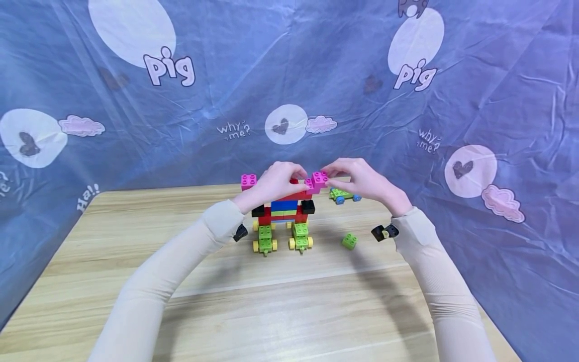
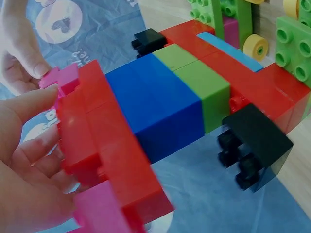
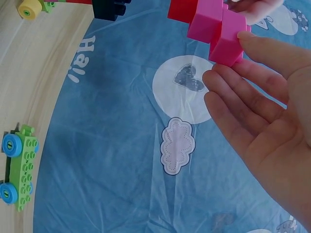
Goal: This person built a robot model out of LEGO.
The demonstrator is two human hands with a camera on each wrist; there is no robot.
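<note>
A toy-brick figure stands upright on two green wheeled bases [image 1: 300,242] with yellow wheels. Its body has blue bricks [image 2: 155,102], light green bricks [image 2: 204,87] and red bricks, with a black brick [image 1: 307,206] on either side. Across the top, my left hand [image 1: 277,182] grips the upper red bricks [image 2: 92,121], its thumb close to the pink bricks at the right end. My right hand [image 1: 362,178] pinches the outermost pink brick [image 3: 228,41] between thumb and fingers. Another pink brick [image 1: 249,181] sits at the top left end.
A loose green brick [image 1: 349,241] lies on the wooden table [image 1: 289,322], right of the figure. Behind it stands a green toy car base [image 3: 23,167] with blue wheels. A blue printed cloth [image 1: 226,90] hangs behind and beside the table.
</note>
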